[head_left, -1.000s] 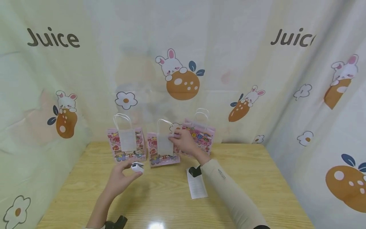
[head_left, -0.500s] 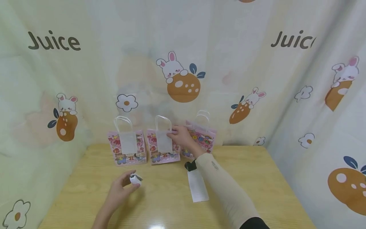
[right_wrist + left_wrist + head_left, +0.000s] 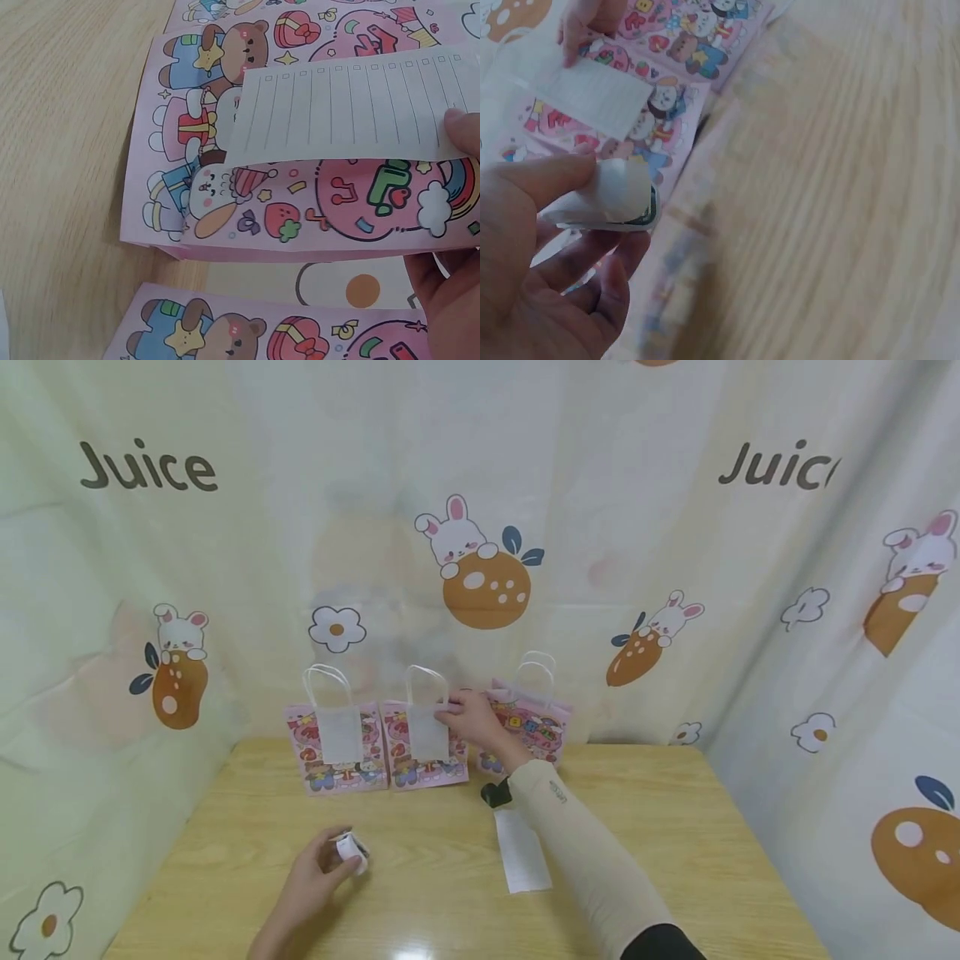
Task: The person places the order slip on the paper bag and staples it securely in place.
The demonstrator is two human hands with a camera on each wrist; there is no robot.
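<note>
My left hand (image 3: 311, 872) holds a small white mini stapler (image 3: 351, 852) over the near left part of the table, thumb on one side and fingers on the other. Its dark slot shows at one end in the left wrist view. At the back, my right hand (image 3: 476, 718) pinches the upper right edge of the middle pink gift bag (image 3: 397, 743). The thumb lies on a lined white paper slip (image 3: 345, 112) on the bag's front; the other fingers are behind the bag. The bag stands upright, its white handles raised.
A matching bag (image 3: 306, 752) with a white slip stands close at the left, and another pink bag (image 3: 536, 727) stands behind my right hand. A loose paper slip (image 3: 522, 856) lies on the wooden table (image 3: 420, 893) beside my right forearm. A printed curtain (image 3: 585, 510) hangs behind.
My left hand has come down and nearer with the stapler, which has turned. The middle bag, in my right hand's grip, has straightened and shifted slightly left towards the left bag.
</note>
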